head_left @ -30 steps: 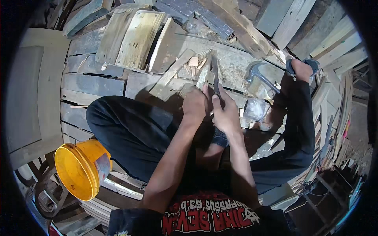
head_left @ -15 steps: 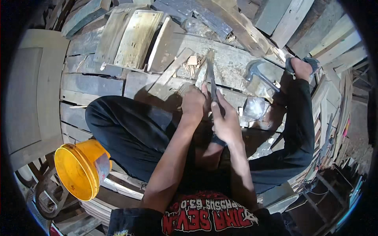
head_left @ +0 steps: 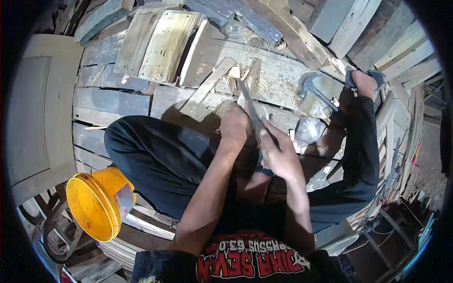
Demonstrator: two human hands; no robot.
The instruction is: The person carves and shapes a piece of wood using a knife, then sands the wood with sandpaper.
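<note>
My left hand (head_left: 234, 125) is closed around a narrow wooden stick (head_left: 253, 75) that points away from me over the plank floor (head_left: 106, 101). My right hand (head_left: 278, 151) grips a long, dark blade (head_left: 247, 97), blurred and slanting across the stick, its tip near a pile of pale wood chips (head_left: 234, 73); whether it touches the stick is unclear. A loose slat (head_left: 207, 82) lies just left of the chips. To the right are a claw hammer (head_left: 318, 94) and a clear, shiny bag or container (head_left: 309, 129); its contents are unclear.
Curved boards (head_left: 165, 45) lie ahead, with stacked timber (head_left: 349, 26) at the upper right. An orange bucket (head_left: 92, 207) lies tilted by my left knee, beside a panelled wooden board (head_left: 35, 113). My bent legs frame the work, a sandalled foot (head_left: 363, 85) at right.
My right hand has shifted slightly right and toward me, while the blade's tip has swung left, so it now slants across the stick. My left hand has barely moved.
</note>
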